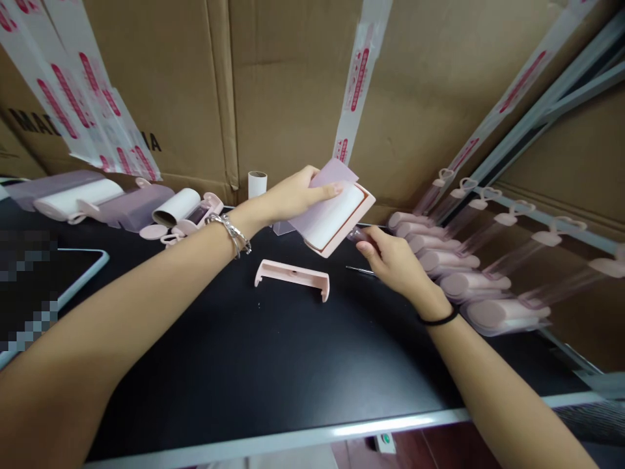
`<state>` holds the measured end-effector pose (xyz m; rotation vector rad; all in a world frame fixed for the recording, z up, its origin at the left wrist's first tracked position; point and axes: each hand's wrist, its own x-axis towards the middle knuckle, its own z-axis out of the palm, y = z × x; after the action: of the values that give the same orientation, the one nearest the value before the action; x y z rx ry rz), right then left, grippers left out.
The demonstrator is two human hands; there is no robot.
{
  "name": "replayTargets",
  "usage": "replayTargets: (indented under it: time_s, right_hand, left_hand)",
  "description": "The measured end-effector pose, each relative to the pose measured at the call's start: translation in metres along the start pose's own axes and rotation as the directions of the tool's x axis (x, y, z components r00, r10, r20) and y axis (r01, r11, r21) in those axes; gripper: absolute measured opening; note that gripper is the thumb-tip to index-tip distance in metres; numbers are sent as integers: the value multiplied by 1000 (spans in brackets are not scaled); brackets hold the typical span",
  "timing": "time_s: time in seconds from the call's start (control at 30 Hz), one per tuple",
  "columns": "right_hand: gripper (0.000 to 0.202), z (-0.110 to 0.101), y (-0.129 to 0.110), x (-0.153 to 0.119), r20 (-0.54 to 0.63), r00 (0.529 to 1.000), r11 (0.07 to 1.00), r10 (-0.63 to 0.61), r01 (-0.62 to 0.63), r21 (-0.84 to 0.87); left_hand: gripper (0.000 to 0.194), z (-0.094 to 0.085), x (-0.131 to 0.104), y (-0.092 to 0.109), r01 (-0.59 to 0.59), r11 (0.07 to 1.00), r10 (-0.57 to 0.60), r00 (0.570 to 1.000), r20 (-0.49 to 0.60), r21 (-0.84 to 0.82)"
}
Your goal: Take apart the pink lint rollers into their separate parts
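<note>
Holding the roller (329, 221) tilted above the table (293, 378), both hands are engaged; the left hand (290, 194) has its grip clamped on the purple cover (338, 172), thumb on top, other fingers mostly hidden; the right hand (390, 257) has its grip closed round the translucent handle (358, 235), beside the pink frame (365, 210) that surrounds the white roll; below, apart from both hands, a pink bracket (293, 275) lies with its end arms toward the near edge; a thin metal rod (359, 269) lies near the right hand, partly hidden by it; beyond the left hand a white tube (257, 185) stands upright; white rolls (178, 206) and purple parts (134, 207) lie to the left; finished-looking pink rollers (476, 286) line the right side; cardboard (293, 85) backs the table.
</note>
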<state>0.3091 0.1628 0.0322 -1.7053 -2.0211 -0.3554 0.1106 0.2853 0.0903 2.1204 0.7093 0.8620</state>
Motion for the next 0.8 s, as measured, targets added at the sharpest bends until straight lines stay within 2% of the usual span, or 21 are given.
replayTargets:
  time_s: [0.2, 0.43, 0.7, 0.73, 0.8]
  right_hand:
    - [39, -4, 4, 2, 16, 1000, 995, -24, 23, 98]
    - [32, -6, 0, -1, -31, 999, 999, -31, 32, 32]
    - [35, -5, 0, 0, 4, 1000, 999, -22, 22, -23]
    - [36, -3, 2, 1, -23, 1000, 998, -16, 15, -55]
    - [38, 1, 6, 2, -164, 986, 994, 15, -33, -105]
  left_hand:
    - [64, 0, 2, -10, -37, 999, 37, 999, 18, -23]
    - [65, 24, -7, 2, -55, 978, 79, 991, 112, -202]
    - [58, 27, -7, 0, -94, 977, 105, 993, 50, -194]
    - [56, 29, -7, -1, -105, 975, 112, 993, 25, -195]
    - [53, 37, -7, -5, -148, 967, 135, 988, -77, -207]
